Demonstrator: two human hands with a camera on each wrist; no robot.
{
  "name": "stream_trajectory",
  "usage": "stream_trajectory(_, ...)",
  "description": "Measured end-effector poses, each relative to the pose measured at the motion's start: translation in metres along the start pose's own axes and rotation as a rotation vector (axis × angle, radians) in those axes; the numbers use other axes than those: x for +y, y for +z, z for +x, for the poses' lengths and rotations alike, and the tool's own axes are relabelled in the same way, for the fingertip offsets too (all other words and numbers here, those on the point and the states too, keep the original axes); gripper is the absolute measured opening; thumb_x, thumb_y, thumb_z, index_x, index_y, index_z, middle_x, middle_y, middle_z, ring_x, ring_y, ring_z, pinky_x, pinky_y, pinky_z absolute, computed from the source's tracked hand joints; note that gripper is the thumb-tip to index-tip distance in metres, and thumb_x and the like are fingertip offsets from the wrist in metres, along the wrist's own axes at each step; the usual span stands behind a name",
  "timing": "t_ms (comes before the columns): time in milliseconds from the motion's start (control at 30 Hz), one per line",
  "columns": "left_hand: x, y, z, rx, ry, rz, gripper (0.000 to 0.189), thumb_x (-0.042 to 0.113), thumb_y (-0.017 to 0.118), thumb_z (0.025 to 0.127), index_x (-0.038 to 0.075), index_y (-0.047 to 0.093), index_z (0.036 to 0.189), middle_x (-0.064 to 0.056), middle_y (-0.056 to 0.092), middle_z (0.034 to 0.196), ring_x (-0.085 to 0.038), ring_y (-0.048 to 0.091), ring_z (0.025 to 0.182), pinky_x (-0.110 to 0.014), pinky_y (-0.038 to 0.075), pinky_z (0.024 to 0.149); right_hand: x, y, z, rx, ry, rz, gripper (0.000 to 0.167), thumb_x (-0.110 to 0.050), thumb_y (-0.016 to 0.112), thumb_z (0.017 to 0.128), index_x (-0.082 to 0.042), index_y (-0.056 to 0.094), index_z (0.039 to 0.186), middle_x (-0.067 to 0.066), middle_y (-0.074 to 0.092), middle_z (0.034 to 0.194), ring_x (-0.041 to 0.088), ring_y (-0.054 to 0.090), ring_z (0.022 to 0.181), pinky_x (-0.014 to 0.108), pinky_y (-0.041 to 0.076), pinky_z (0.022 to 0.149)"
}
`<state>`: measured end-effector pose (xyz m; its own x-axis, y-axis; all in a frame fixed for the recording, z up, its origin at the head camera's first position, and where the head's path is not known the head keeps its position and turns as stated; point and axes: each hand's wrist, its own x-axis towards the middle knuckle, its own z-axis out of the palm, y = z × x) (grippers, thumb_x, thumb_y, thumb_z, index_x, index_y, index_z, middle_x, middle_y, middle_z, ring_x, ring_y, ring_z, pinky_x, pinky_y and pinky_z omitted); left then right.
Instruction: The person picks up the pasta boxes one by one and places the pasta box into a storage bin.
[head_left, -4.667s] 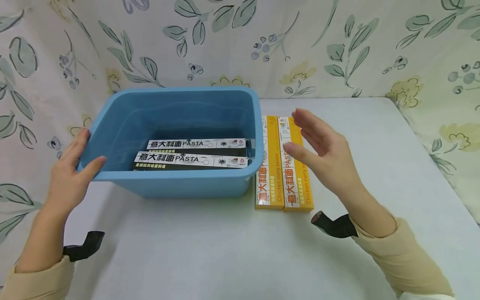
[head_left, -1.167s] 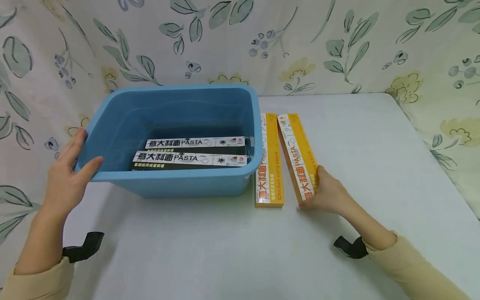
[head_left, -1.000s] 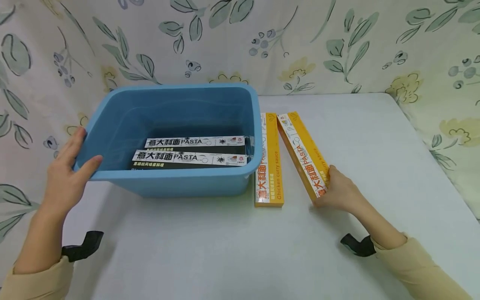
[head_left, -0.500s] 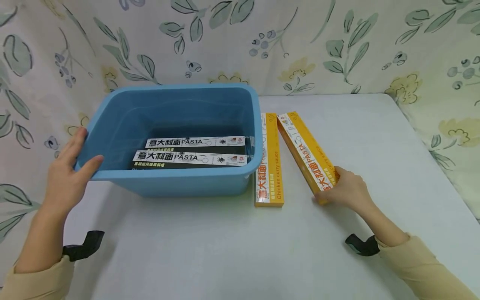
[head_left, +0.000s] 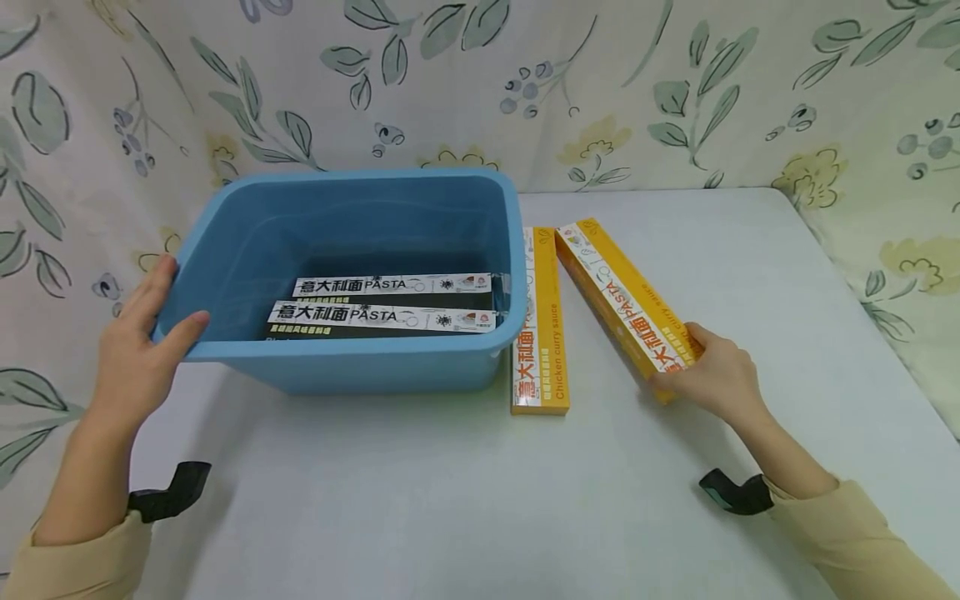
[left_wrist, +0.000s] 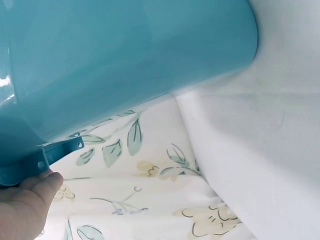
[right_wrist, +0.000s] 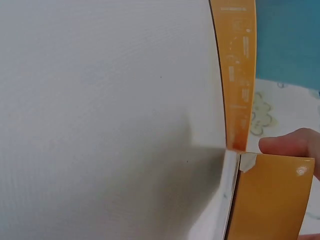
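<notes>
My left hand (head_left: 138, 358) holds the left end of a light blue plastic tub (head_left: 360, 371), thumb over the rim. In the left wrist view its fingertips sit against a tab under the rim. Inside the tub lie two black-and-white pasta boxes (head_left: 382, 317). My right hand (head_left: 716, 375) grips the near end of a yellow-and-white pasta box (head_left: 626, 304), which slants with its near end to the right. Its yellow end face (right_wrist: 272, 197) fills the lower right of the right wrist view. A second yellow pasta box (head_left: 551, 333) lies straight along the tub's right side.
A white table (head_left: 420, 500) carries everything, with white surface in front of the tub and to the right of the boxes. Behind and to the left hangs a leaf-and-flower patterned cloth (head_left: 450, 100).
My right hand came down from above the yellow boxes, took the right one and swung its near end rightward, away from the other. My left hand has stayed at the tub.
</notes>
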<state>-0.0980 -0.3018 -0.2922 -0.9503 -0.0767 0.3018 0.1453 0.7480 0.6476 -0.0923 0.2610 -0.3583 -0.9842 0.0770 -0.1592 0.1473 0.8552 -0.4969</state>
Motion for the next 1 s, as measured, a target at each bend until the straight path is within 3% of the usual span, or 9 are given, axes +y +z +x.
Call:
stream_trajectory(233,0.000,0.000,0.000,0.000,0.009,-0.014,0.065,0.023,0.049,0.098,0.013,0.020,0.155,-0.014,0.017,0.160,-0.046,0.015,0.143,-0.071,0.011,0.106,-0.002,-0.008,-0.004,0.057,-0.032,0.033,0.092,-0.029,0.082,0.071,0.013,0.038,0.141,0.035,0.053,0.125,0.042,0.054,0.098,0.033,0.040,0.065)
stream_trajectory(700,0.001,0.000,0.000,-0.004,-0.007,-0.001,0.065,0.025,0.048,0.098,0.015,0.019,0.156,-0.012,0.016,0.160,-0.047,0.014,0.143,-0.074,0.013,0.101,-0.012,-0.026,-0.009,0.046,-0.060,0.153,0.100,-0.026,0.085,0.073,0.012,0.029,0.146,0.035,0.047,0.134,0.040,0.049,0.107,0.033,0.042,0.072)
stream_trajectory(1000,0.000,-0.001,0.000,-0.008,-0.008,0.002,0.065,0.025,0.048,0.098,0.015,0.019,0.156,-0.012,0.015,0.161,-0.047,0.013,0.143,-0.074,0.012,0.102,-0.020,-0.041,-0.014,0.054,-0.071,0.154,0.100,-0.025,0.085,0.073,0.009,0.028,0.148,0.033,0.045,0.138,0.038,0.048,0.108,0.028,0.041,0.070)
